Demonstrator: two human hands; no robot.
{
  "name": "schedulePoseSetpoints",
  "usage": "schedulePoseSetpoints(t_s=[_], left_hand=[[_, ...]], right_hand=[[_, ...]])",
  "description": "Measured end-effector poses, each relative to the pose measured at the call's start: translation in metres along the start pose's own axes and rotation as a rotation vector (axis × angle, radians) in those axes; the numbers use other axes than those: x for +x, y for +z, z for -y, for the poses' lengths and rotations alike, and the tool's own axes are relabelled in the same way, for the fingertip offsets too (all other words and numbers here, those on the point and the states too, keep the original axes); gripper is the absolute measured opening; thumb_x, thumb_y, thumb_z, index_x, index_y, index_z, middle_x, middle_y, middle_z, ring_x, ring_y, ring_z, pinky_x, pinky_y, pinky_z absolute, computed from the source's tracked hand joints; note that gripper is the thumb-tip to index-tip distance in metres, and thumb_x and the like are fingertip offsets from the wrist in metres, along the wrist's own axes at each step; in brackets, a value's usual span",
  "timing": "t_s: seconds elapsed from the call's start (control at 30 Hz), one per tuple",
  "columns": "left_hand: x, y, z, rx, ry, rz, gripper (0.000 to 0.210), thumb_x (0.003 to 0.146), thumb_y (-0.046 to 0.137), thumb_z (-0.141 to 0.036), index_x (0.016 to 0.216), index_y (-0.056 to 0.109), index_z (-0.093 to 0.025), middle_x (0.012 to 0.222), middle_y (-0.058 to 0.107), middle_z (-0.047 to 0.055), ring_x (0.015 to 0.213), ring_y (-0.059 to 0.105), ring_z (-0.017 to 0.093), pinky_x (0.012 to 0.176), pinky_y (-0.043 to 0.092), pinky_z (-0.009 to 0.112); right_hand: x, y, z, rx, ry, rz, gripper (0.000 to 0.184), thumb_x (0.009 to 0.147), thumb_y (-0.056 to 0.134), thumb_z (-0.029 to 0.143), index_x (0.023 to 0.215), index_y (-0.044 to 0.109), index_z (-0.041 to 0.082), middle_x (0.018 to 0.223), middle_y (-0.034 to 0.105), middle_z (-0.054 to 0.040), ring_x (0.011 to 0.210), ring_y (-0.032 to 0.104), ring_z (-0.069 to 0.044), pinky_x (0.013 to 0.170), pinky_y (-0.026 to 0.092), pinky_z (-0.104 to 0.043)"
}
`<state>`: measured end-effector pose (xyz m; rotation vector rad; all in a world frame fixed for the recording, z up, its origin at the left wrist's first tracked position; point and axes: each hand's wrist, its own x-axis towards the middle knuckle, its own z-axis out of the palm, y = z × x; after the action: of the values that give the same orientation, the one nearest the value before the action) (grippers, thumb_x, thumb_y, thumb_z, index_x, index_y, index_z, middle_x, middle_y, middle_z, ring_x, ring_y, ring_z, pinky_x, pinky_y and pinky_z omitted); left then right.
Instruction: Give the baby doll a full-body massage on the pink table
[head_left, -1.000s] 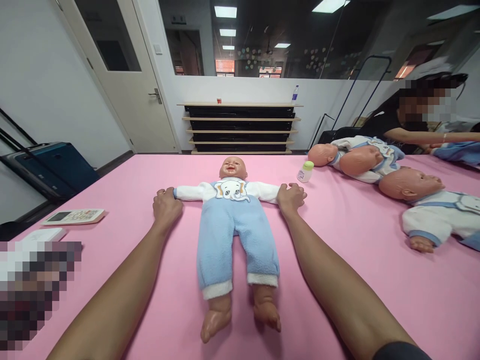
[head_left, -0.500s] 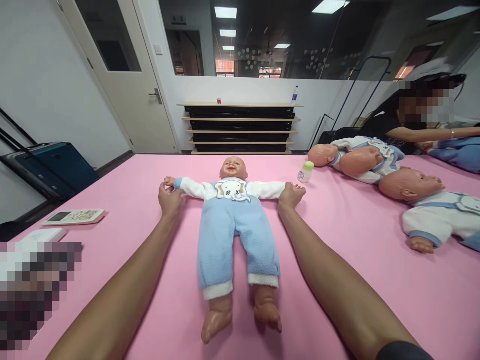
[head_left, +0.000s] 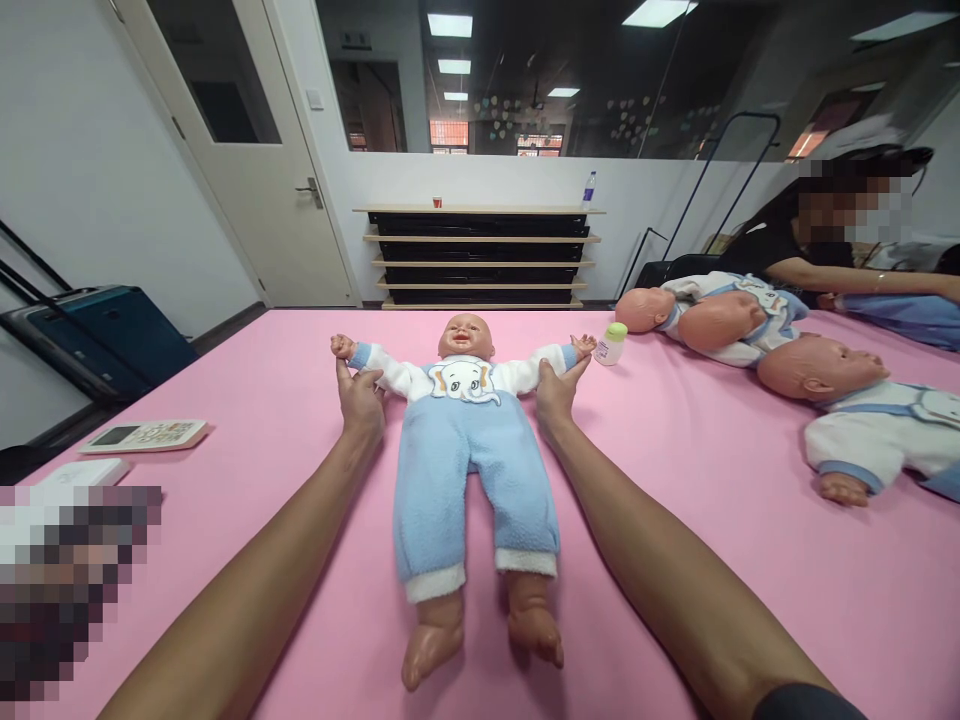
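Observation:
A baby doll in a white and pale blue outfit with an elephant face on the chest lies on its back, feet toward me. Its arms stretch out to both sides, slanting up past the shoulders. My left hand is closed around the doll's sleeved forearm on the left, thumb lying across the sleeve. On the other side, my right hand grips the other forearm near the cuff. Both small doll hands stick out beyond my fingers. The undersides of my grips are hidden.
Pink padding covers the table. Beyond my right hand stands a small jar with a green lid. Several more dolls lie to the right, near a person leaning over the table. A remote control rests at the left.
Both my hands have slid inward from the doll's wrists along its forearms. The doll's arms now angle further up toward its head. The person on the right has shifted an arm.

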<state>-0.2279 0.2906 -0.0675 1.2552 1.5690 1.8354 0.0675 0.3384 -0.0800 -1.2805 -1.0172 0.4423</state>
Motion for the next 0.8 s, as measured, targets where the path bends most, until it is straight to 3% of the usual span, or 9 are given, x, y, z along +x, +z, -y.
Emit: schedulePoseSetpoints(t_s=[0.13, 0.23, 0.3, 0.37, 0.47, 0.57, 0.67, 0.8], left_hand=[[-0.009, 0.012, -0.013, -0.131, 0.041, 0.039, 0.077, 0.091, 0.040, -0.021, 0.155, 0.001, -0.038, 0.147, 0.047, 0.000, 0.125, 0.057, 0.014, 0.099, 0.052, 0.029], [-0.018, 0.019, -0.023, -0.022, 0.137, 0.096, 0.069, 0.096, 0.041, -0.031, 0.155, 0.007, -0.039, 0.160, 0.028, -0.004, 0.145, 0.033, 0.016, 0.114, 0.040, 0.033], [-0.025, 0.022, -0.028, 0.049, 0.174, 0.172, 0.066, 0.099, 0.037, -0.040, 0.156, 0.004, -0.037, 0.165, 0.013, -0.005, 0.151, 0.017, 0.017, 0.119, 0.030, 0.036], [-0.031, 0.024, -0.030, 0.107, 0.185, 0.280, 0.067, 0.100, 0.033, -0.048, 0.157, 0.000, -0.036, 0.166, 0.005, -0.004, 0.152, 0.009, 0.017, 0.122, 0.025, 0.038], [-0.035, 0.026, -0.028, 0.184, 0.196, 0.423, 0.067, 0.099, 0.028, -0.056, 0.157, 0.004, -0.034, 0.166, 0.003, -0.004, 0.152, 0.003, 0.018, 0.124, 0.015, 0.041], [-0.035, 0.028, -0.025, 0.247, 0.237, 0.516, 0.066, 0.099, 0.022, -0.057, 0.158, 0.009, -0.030, 0.166, 0.001, -0.003, 0.152, -0.006, 0.017, 0.125, 0.003, 0.042], [-0.035, 0.029, -0.025, 0.336, 0.276, 0.608, 0.064, 0.100, 0.015, -0.057, 0.158, 0.012, -0.029, 0.166, 0.001, -0.002, 0.152, -0.009, 0.018, 0.124, -0.003, 0.045], [-0.033, 0.027, -0.031, 0.404, 0.298, 0.686, 0.062, 0.100, 0.007, -0.054, 0.156, 0.020, -0.031, 0.165, 0.011, -0.003, 0.153, -0.003, 0.018, 0.125, 0.000, 0.044]], right_hand=[[-0.009, 0.000, 0.011, 0.034, -0.050, 0.102, 0.097, 0.088, 0.053, 0.038, 0.156, -0.011, 0.014, 0.149, 0.040, -0.0186, 0.128, 0.053, -0.022, 0.106, 0.043, -0.038], [-0.019, 0.004, 0.019, 0.108, -0.187, 0.233, 0.096, 0.089, 0.055, 0.032, 0.156, -0.012, 0.016, 0.143, 0.049, -0.0152, 0.123, 0.056, -0.019, 0.106, 0.043, -0.036], [-0.026, 0.006, 0.024, 0.122, -0.271, 0.358, 0.089, 0.089, 0.055, 0.028, 0.157, -0.001, 0.019, 0.143, 0.051, -0.0121, 0.123, 0.056, -0.019, 0.107, 0.043, -0.037], [-0.031, 0.007, 0.026, 0.101, -0.380, 0.476, 0.076, 0.088, 0.054, 0.023, 0.155, 0.018, 0.022, 0.147, 0.047, -0.0088, 0.130, 0.051, -0.019, 0.111, 0.040, -0.040], [-0.034, 0.009, 0.028, 0.027, -0.577, 0.567, 0.059, 0.085, 0.051, 0.016, 0.144, 0.045, 0.024, 0.151, 0.043, -0.0034, 0.143, 0.036, -0.019, 0.121, 0.026, -0.044], [-0.034, 0.009, 0.030, -0.049, -0.713, 0.614, 0.060, 0.079, 0.049, 0.008, 0.136, 0.055, 0.025, 0.148, 0.048, -0.0011, 0.145, 0.032, -0.018, 0.124, 0.017, -0.047], [-0.032, 0.008, 0.031, -0.109, -0.791, 0.690, 0.067, 0.073, 0.048, 0.003, 0.134, 0.058, 0.029, 0.147, 0.048, 0.0006, 0.141, 0.038, -0.018, 0.123, 0.018, -0.049], [-0.029, 0.011, 0.026, -0.191, -0.817, 0.745, 0.072, 0.068, 0.049, 0.002, 0.132, 0.061, 0.032, 0.147, 0.048, 0.0022, 0.140, 0.037, -0.022, 0.121, 0.023, -0.051]])
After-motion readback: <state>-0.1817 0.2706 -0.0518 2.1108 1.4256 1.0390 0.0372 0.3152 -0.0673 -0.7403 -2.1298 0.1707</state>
